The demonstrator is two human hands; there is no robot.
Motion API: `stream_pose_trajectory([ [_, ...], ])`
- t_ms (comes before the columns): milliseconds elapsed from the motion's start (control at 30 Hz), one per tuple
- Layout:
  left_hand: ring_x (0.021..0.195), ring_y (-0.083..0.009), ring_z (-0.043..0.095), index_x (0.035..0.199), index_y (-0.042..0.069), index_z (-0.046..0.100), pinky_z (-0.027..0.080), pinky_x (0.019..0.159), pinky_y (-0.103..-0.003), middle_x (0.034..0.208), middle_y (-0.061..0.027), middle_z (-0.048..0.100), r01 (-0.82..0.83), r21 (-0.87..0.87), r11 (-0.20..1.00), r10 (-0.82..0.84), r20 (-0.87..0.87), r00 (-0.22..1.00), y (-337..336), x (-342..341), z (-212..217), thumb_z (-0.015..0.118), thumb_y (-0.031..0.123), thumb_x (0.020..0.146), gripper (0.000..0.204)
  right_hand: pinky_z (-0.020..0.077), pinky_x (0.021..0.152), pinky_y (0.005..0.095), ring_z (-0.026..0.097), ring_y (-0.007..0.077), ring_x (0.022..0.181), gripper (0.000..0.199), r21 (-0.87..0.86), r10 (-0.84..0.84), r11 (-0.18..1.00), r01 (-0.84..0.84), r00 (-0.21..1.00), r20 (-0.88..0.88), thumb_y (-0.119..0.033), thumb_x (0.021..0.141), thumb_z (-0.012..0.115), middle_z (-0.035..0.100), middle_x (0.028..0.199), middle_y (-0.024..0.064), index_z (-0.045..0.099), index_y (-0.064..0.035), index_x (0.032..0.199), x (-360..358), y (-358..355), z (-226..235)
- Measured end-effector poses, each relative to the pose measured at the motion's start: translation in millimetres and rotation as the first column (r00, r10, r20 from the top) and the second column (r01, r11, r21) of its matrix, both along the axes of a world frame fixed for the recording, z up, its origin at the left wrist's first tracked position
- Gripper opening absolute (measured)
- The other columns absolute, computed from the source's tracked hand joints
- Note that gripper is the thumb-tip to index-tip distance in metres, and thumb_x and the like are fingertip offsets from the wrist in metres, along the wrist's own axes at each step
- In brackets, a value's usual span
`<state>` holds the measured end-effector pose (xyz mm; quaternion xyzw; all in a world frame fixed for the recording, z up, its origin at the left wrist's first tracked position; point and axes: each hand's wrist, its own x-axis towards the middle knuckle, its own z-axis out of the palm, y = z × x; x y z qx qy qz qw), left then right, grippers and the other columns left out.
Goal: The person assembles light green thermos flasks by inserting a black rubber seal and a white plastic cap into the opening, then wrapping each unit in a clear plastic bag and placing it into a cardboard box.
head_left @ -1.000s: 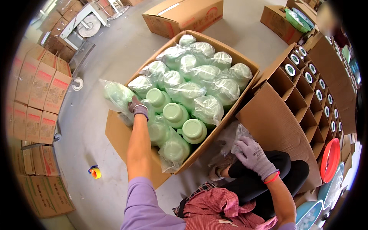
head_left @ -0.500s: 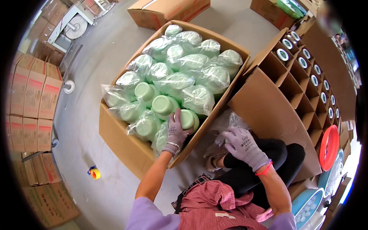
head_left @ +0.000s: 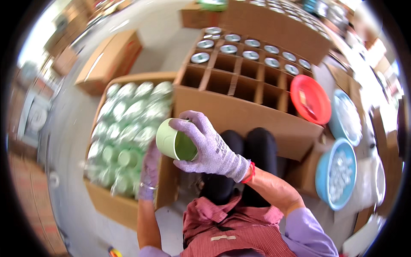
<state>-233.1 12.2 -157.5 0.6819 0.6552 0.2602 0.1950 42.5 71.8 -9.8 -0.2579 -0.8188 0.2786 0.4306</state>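
A pale green plastic cup [head_left: 167, 138] is tilted in front of me, its mouth turned toward my right palm. My right hand [head_left: 209, 147], in a light purple glove, grips it with thumb and fingers spread round the rim. Just left of the cup's base is my gloved left hand [head_left: 150, 169], over the right edge of the open carton [head_left: 165, 188]. Motion blurs its fingers, and whether they touch the cup is unclear. In that carton stand several green cups [head_left: 126, 158], many wrapped in clear plastic bags.
On the right, a divided carton [head_left: 239, 113] holds several silver-lidded items [head_left: 250, 55]. A red basin [head_left: 310, 100] rests on its right corner. Beside it stands a blue basin [head_left: 336, 173] of small clear pieces. A closed carton [head_left: 109, 60] lies at the far left.
The view has swung right. A green cup has come out of the carton and is now in my right hand, which was empty before. My left hand has left the cups inside.
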Motion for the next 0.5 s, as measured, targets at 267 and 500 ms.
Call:
stream_pose_trajectory([
  [267, 0.105, -0.046, 0.06, 0.111, -0.007, 0.063, 0.049, 0.09, -0.052, 0.123, -0.0342, 0.056, -0.613, -0.145, 0.776, 0.534, -0.366, 0.762, -12.5, -50.3, -152.3, 0.076, 0.045, 0.08, 0.062, 0.047, 0.097, 0.0494, 0.052, 0.0456, 0.112, 0.084, 0.281, -0.922, 0.372, 0.885, 0.316, 0.225, -0.033, 0.067, 0.083, 0.051, 0.125, 0.0227, 0.043, -0.0047, 0.134, 301.3, 90.4, -21.6],
  [500, 0.105, -0.0382, 0.062, 0.097, 0.008, 0.076, 0.05, 0.09, -0.046, 0.116, -0.0241, 0.062, -0.701, -0.239, 0.672, 0.453, -0.616, 0.644, -2.5, -47.8, -121.7, 0.078, 0.052, 0.076, 0.048, 0.0386, 0.103, 0.055, 0.045, 0.0398, 0.126, 0.059, 0.621, -0.85, 0.25, 0.742, -0.139, 0.508, -0.035, 0.075, 0.076, 0.048, 0.136, 0.0152, 0.059, -0.0151, 0.127, 410.3, 130.1, -39.9],
])
